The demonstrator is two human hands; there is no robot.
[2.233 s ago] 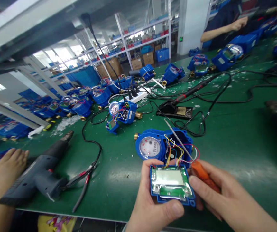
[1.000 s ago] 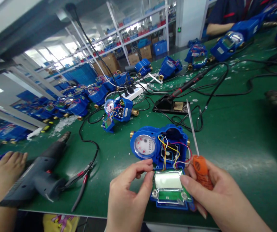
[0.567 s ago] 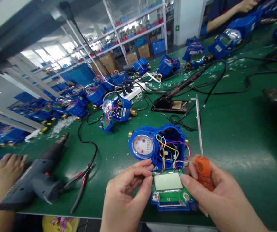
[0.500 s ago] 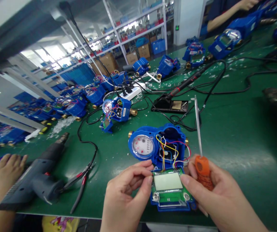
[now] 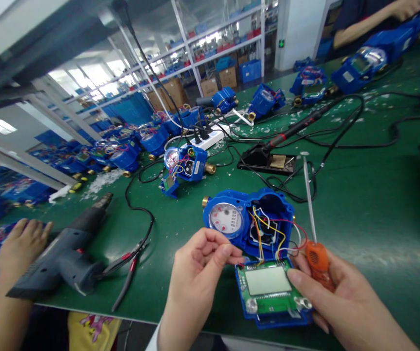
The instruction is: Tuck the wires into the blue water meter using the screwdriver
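At a green table (image 5: 359, 219), the left hand (image 5: 195, 278) has lifted off the green display board in its blue plastic cover (image 5: 271, 295), fingers pinched empty beside it; the right hand (image 5: 341, 304) stays clamped on an orange-handled screwdriver (image 5: 317, 258), steadying the board near the open blue water meter (image 5: 250, 222).

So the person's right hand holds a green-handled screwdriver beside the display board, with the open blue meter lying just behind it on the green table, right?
Not quite: the head view shows the screwdriver in the right hand has an orange handle, not green. The rest stands: it is beside the display board, with the open blue meter just behind on the green table.
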